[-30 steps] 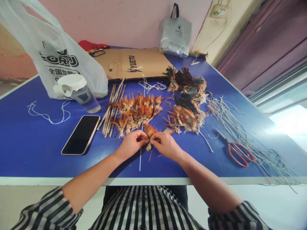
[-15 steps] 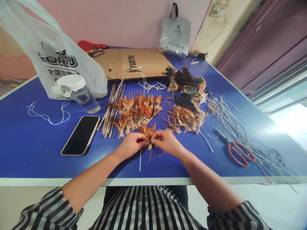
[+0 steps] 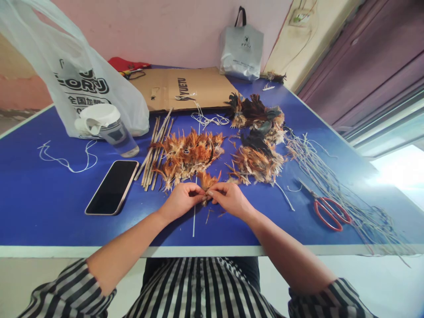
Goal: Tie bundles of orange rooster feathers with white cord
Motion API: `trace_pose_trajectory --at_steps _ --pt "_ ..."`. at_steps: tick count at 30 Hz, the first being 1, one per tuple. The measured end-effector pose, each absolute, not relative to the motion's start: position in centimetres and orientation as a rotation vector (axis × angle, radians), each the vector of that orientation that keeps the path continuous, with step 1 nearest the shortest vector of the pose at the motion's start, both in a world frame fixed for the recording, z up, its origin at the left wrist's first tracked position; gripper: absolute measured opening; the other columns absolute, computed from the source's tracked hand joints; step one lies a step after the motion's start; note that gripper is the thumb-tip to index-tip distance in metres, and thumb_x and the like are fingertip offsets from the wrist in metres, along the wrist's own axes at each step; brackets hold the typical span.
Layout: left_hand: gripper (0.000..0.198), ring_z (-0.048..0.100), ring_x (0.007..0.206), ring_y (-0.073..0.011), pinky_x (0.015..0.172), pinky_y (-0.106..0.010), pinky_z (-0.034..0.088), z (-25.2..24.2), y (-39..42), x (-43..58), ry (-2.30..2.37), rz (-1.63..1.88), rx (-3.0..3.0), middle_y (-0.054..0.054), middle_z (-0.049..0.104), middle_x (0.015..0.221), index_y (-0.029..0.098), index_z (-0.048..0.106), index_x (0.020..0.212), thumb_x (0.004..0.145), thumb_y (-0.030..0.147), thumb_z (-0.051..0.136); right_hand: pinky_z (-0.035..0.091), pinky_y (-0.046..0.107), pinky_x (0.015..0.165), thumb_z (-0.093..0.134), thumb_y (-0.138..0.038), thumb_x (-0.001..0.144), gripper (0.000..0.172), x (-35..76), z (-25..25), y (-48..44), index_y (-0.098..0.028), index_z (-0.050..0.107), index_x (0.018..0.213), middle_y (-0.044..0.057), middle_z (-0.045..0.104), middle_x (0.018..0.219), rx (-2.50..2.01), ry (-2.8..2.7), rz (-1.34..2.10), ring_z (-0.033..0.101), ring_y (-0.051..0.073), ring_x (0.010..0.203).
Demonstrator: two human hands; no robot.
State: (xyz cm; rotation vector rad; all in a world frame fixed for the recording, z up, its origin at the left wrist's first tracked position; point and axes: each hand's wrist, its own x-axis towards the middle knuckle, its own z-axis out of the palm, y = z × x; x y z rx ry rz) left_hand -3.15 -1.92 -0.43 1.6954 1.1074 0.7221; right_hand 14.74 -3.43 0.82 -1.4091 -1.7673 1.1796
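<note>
Between my two hands is a small bunch of orange-brown feathers (image 3: 207, 180), its tips pointing away from me and its pale base down. My left hand (image 3: 183, 199) pinches the bunch from the left. From the other side my right hand (image 3: 229, 198) is closed on it, thumb and fingers meeting the left fingertips at the base. Whether a thread runs between the fingertips I cannot make out. Just beyond lies a pile of tied orange feather bunches (image 3: 190, 152). A second pile of feathers (image 3: 258, 163), brown with black ones, spreads to the right.
Red-handled scissors (image 3: 331, 213) and a tangle of pale cords (image 3: 331, 176) lie at right. Thin sticks (image 3: 154, 154), a phone (image 3: 111, 187), a plastic bottle (image 3: 115, 132) and a white bag (image 3: 99, 75) stand or lie left. Behind are flat cardboard (image 3: 205, 84) and a silver bag (image 3: 243, 53).
My fingertips have drawn closer together at the base of the feather bunch, the right hand shifting slightly left. The bunch has tilted a little to the right.
</note>
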Motion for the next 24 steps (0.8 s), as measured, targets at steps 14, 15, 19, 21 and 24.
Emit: trace_pose_trajectory --at_steps 14,15,19,21,24 --pt "0.026 0.059 0.062 -0.0122 0.061 -0.023 0.046 -0.12 -1.50 -3.69 1.068 0.649 1.509 -0.004 0.067 0.069 0.012 0.065 0.077 0.067 0.036 0.068 0.037 0.017 0.052 0.056 -0.017 0.073 0.019 14.89 0.16 -3.18 -0.016 0.071 0.083 0.000 0.066 0.066 -1.387 -1.927 0.962 0.051 0.007 0.053" --pt "0.026 0.059 0.062 -0.0123 0.061 -0.023 0.047 -0.14 -1.48 -3.69 1.067 0.646 1.499 -0.004 0.067 0.069 0.012 0.064 0.076 0.066 0.036 0.069 0.038 0.017 0.052 0.056 -0.018 0.073 0.019 14.89 0.20 -3.22 -0.017 0.071 0.083 0.000 0.066 0.066 -1.388 -1.926 0.962 0.051 0.007 0.053" --pt "0.027 0.059 0.062 -0.0131 0.061 -0.025 0.048 -0.24 -1.46 -3.65 1.065 0.642 1.497 -0.004 0.067 0.069 0.012 0.064 0.076 0.066 0.037 0.069 0.039 0.018 0.055 0.057 -0.021 0.074 0.017 14.86 0.08 -3.38 -0.017 0.071 0.082 0.002 0.067 0.068 -1.380 -1.937 0.923 0.056 0.009 0.056" --pt "0.027 0.059 0.062 -0.0137 0.061 -0.025 0.048 -0.37 -1.43 -3.65 1.062 0.648 1.505 -0.005 0.067 0.069 0.012 0.064 0.076 0.066 0.037 0.068 0.039 0.018 0.055 0.057 -0.023 0.074 0.016 14.81 -0.05 -3.46 -0.018 0.071 0.080 0.002 0.067 0.068 -1.381 -1.952 0.890 0.056 0.009 0.057" --pt "0.025 0.059 0.061 -0.0136 0.061 -0.025 0.047 -0.60 -1.32 -3.65 1.067 0.644 1.538 -0.005 0.067 0.069 0.011 0.064 0.077 0.067 0.035 0.067 0.037 0.018 0.054 0.056 -0.019 0.074 0.014 14.70 -0.11 -3.56 -0.017 0.069 0.075 0.001 0.066 0.066 -1.390 -1.982 0.828 0.054 0.008 0.056"
